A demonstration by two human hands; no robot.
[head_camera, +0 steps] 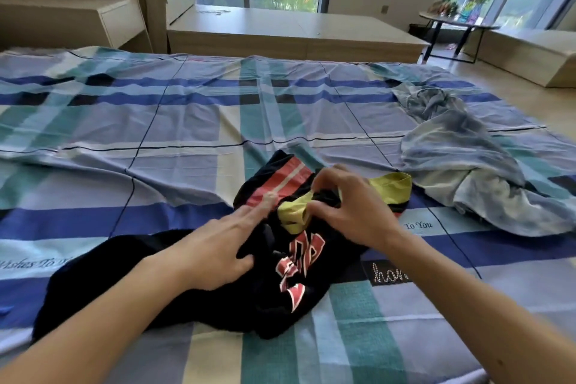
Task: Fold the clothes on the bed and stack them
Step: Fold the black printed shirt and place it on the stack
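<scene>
both forearms enter from the lower edge and meet over the black garment (pixel 187 299), which lies crumpled on the near middle of the bed (pixel 156 121). left hand (pixel 218 246): fingers straight, palm pressed flat on the black cloth, fingertips reaching its red stripe (pixel 277 184). right hand (pixel 352 209): fingers curled, pinching black cloth beside the yellow band (pixel 394 185). red lettering (pixel 299 262) shows between the two wrists. pale blue garment (pixel 461 162): unfolded heap on the right of the bed, apart from the black one. side table (pixel 452 20): far right, by the window.
</scene>
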